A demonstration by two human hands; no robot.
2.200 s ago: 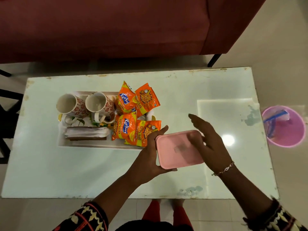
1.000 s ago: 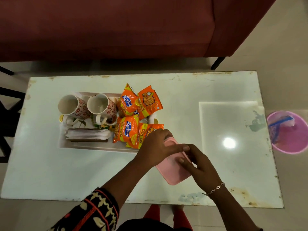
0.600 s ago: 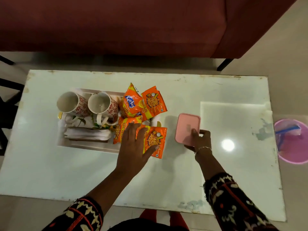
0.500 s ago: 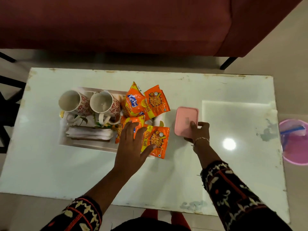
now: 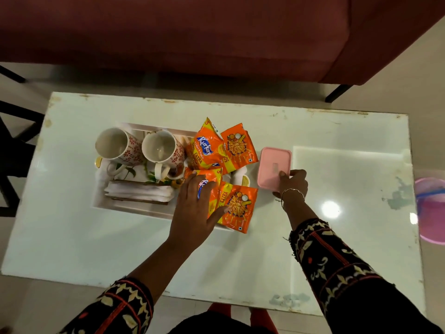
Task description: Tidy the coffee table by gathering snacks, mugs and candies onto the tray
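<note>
A white tray (image 5: 134, 207) lies on the left half of the coffee table. Two white mugs with red flowers (image 5: 120, 147) (image 5: 163, 150) stand at its back, and folded white napkins (image 5: 139, 192) lie in front. Several orange snack packets (image 5: 216, 150) fill its right end; one packet (image 5: 237, 207) overhangs the tray's right front corner. My left hand (image 5: 195, 210) lies flat, fingers spread, on the front packets. My right hand (image 5: 292, 184) holds the near edge of a pink lidded box (image 5: 273, 165), which rests on the table just right of the tray.
The white table (image 5: 349, 179) has a glossy raised panel on its right half with a lamp glare. A dark red sofa (image 5: 192, 32) stands behind the table. A pink bucket (image 5: 431, 210) sits on the floor at the right edge. A dark chair frame (image 5: 12, 150) is at the left.
The pink box went from both hands in front of me to the table beside the tray, with only my right hand on it. My left hand moved onto the front snack packets.
</note>
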